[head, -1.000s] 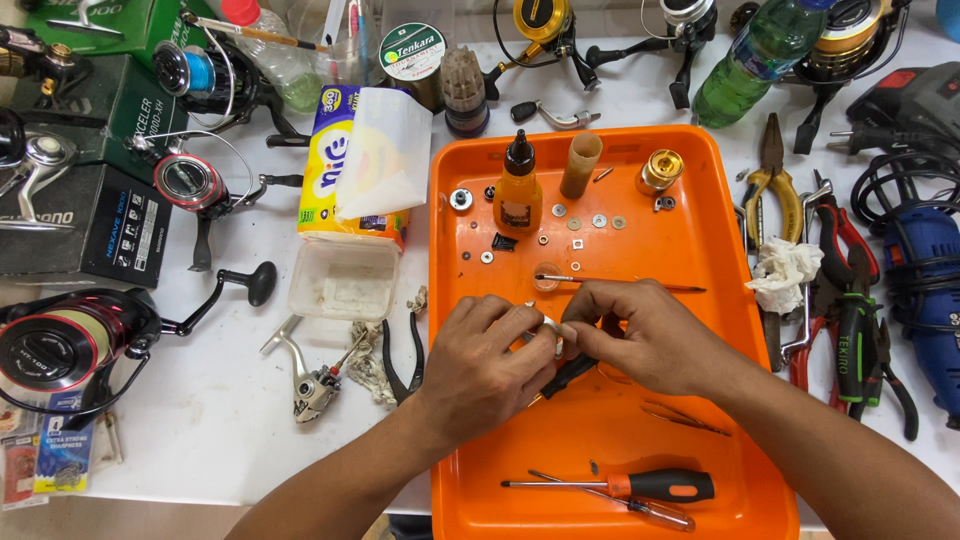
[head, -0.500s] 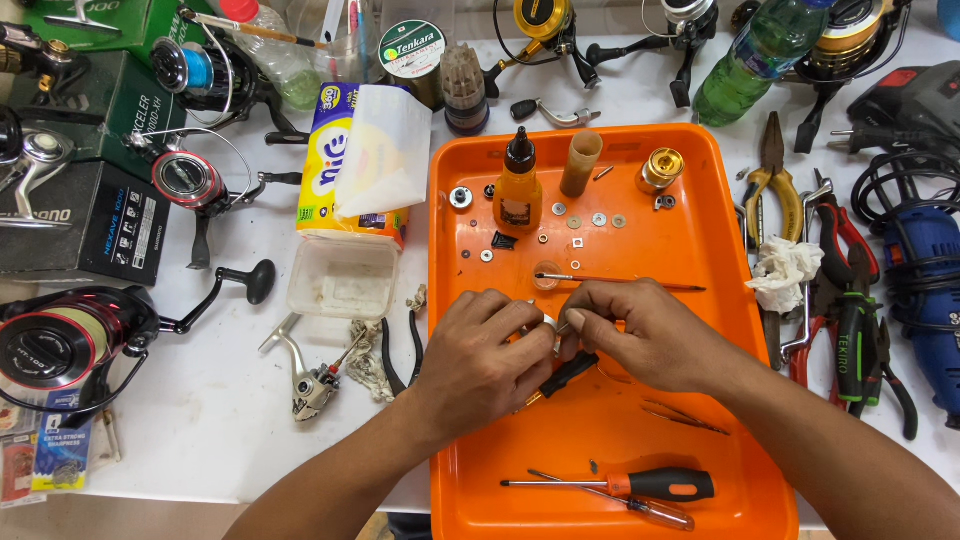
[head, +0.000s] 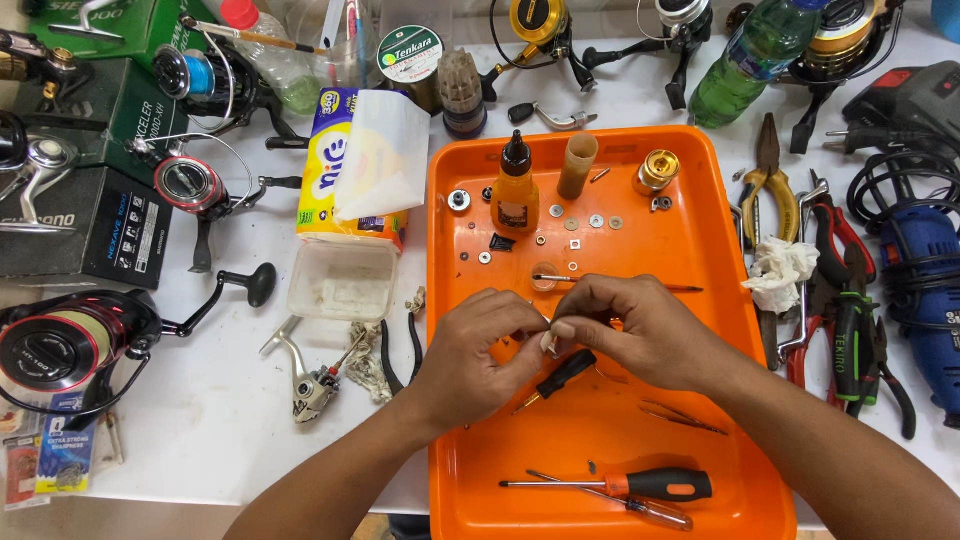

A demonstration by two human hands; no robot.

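Observation:
Over the middle of an orange tray (head: 700, 240), my left hand (head: 475, 350) and my right hand (head: 630, 330) meet fingertip to fingertip. Both pinch a small pale part (head: 549, 340) between them; its shape is mostly hidden by the fingers. A black-handled screwdriver (head: 560, 376) lies on the tray just under my hands. Behind them a thin brush (head: 640, 285) rests across a small round cup. Several washers and small metal bits (head: 575, 222) are scattered at the tray's far end, near an orange bottle with a black cap (head: 516, 195).
A screwdriver with an orange and black handle (head: 640, 486) lies at the tray's near end. Fishing reels (head: 190, 185), boxes and a tissue pack (head: 350, 160) crowd the left. Pliers (head: 770, 180), a crumpled tissue (head: 782, 272) and a blue power tool (head: 915, 270) sit at the right.
My hands have lifted slightly and drawn closer at the fingertips, turning the small part. The black screwdriver handle under them now shows more.

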